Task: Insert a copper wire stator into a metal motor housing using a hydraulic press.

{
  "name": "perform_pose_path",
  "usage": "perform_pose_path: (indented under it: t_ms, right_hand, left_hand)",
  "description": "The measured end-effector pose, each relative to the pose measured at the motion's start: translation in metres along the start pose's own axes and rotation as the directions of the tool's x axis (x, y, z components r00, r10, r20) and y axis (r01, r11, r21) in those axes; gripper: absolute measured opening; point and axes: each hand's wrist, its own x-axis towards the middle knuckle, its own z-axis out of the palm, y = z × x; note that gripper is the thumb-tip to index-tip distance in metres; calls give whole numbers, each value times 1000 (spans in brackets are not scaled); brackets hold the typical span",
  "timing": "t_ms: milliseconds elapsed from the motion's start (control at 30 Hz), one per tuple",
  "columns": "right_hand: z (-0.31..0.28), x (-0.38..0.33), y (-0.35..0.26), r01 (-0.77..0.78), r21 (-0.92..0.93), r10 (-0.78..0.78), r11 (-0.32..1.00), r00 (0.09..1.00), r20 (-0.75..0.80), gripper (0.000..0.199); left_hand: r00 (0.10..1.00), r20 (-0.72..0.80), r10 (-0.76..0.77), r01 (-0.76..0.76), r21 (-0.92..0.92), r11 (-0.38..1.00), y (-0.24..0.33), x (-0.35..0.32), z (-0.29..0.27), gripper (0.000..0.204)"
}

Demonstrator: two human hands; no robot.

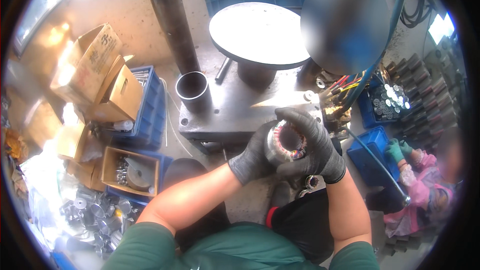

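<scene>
Both my hands, in dark grey gloves, are raised in front of the near edge of a metal machine table (232, 112). Between them is a motor stator (274, 145), a ring-shaped core with wire windings and coloured strands around its open bore, tilted to face up and right. My left hand (253, 152) wraps its left side. The right hand (320, 151) curls around its right side, thumb and fingers spread over the top and bottom rim. A second stator (312, 182) shows below my right wrist, partly hidden.
A round plate (257, 27) and an upright tube (192, 90) stand on the table, with cables (352, 82) at right. Left are cardboard boxes (120, 92), a blue crate (156, 105) and loose metal parts (95, 215). A co-worker in pink (415, 195) sits at right beside blue bins (367, 152).
</scene>
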Motion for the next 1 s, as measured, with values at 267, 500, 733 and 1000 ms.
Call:
perform_pose_path:
  t_ms: [267,500,733,1000]
  right_hand:
    - [17,-2,-6,-14,-6,14,1000,997,-72,95]
    - [16,-4,-6,13,37,-10,999,997,-74,91]
    - [6,-6,-9,1,-74,0,997,1000,8,97]
    - [21,-2,-10,-19,27,23,999,990,-136,75]
  left_hand:
    - [1000,19,-16,8,358,934,3,-3,-4,39]
    - [996,39,79,-88,433,897,0,-4,-3,46]
    - [996,80,-37,9,320,948,-7,-3,-6,48]
    - [997,75,-32,6,329,944,1,-3,1,46]
